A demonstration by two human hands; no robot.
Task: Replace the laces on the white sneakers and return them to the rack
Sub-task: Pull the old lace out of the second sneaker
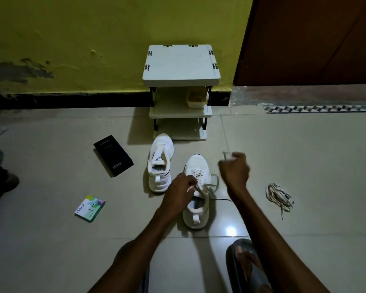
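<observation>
Two small boxes lie on the floor at left: a green-and-white packet (89,208) near, a black phone box (113,155) farther back. Next right, the first white sneaker (160,163) points its toe at the rack (180,92), which stands against the far wall. No lace shows in this shoe, so it looks not yet started. A small tub (196,97) sits on the rack's middle shelf; neither shoe is on the rack.

Your left hand (179,197) pinches one end of the white lace (212,182) at the upper eyelets of the second sneaker (197,193), centre and nearest you. The lace already crosses the lower eyelets. Your right hand (235,168), raised and blurred, is closed round the other end.

Far right lies a loose pile of laces (279,196), likely the old pair.

Judgement: under half done. Finish and tie this shoe, lace the other, then shelve both.
</observation>
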